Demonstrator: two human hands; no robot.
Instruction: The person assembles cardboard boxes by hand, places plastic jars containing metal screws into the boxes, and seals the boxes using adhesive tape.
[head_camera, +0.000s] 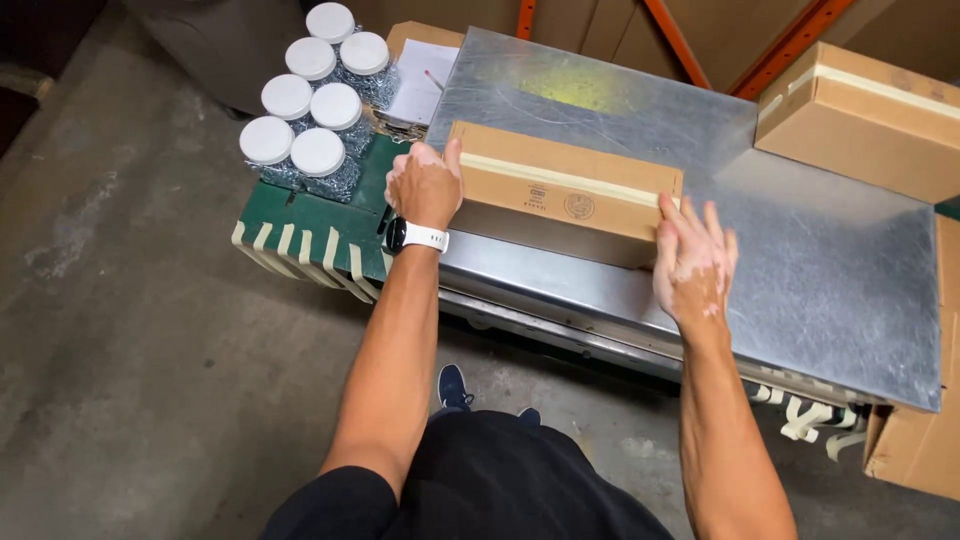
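Six clear jars with white lids (312, 95) clustered on a green flattened carton (318, 222) with tan tape strips, left of the metal table (820, 260). White paper sheet (425, 85) just behind the jars. Second taped cardboard box (865, 120) at the table's far right corner. Concrete floor (140, 330). Orange rack beams (780, 45) behind.

There was only one view, from a camera on the person's head. It looked steeply down and forward, from close above the grey sheet-metal table top (800, 250). The person's own arms entered from 6 o'clock. The grey concrete floor (130, 330) filled the 9 o'clock side, and the orange steel rack beams (790, 45) closed the view at 1 o'clock.
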